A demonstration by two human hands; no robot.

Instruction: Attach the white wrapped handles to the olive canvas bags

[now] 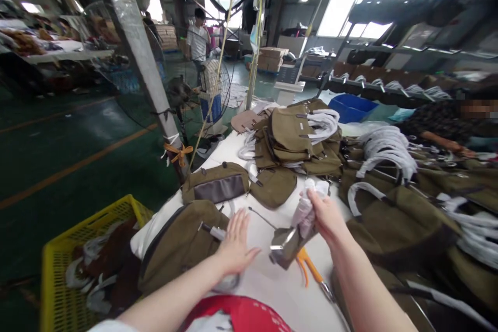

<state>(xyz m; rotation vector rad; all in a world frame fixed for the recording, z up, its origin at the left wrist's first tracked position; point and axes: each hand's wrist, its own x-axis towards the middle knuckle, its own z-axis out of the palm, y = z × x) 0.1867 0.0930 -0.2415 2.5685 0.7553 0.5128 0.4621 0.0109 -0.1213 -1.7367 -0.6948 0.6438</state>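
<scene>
My left hand [235, 243] lies flat with fingers stretched out on the white tabletop [268, 290], beside an olive backpack-like bag [182, 249] with a white-wrapped strap. My right hand [324, 212] is closed around a white-wrapped strap [305, 215], held just above the table. From its lower end hangs a dark olive piece with a shiny metal part [286, 246]. Beneath it lies an orange-handled tool [309, 264], its kind unclear. Beyond my hands are an olive bag with a dark panel [220, 189] and a rounded olive bag piece [274, 187].
Olive bags [290, 132] are piled at the table's far end; more bags [404, 218] with white-wrapped handles crowd the right. A yellow crate [54, 280] stands lower left, near a metal post [136, 46] and fan [212, 88]. A co-worker's arm [443, 141] reaches in at right.
</scene>
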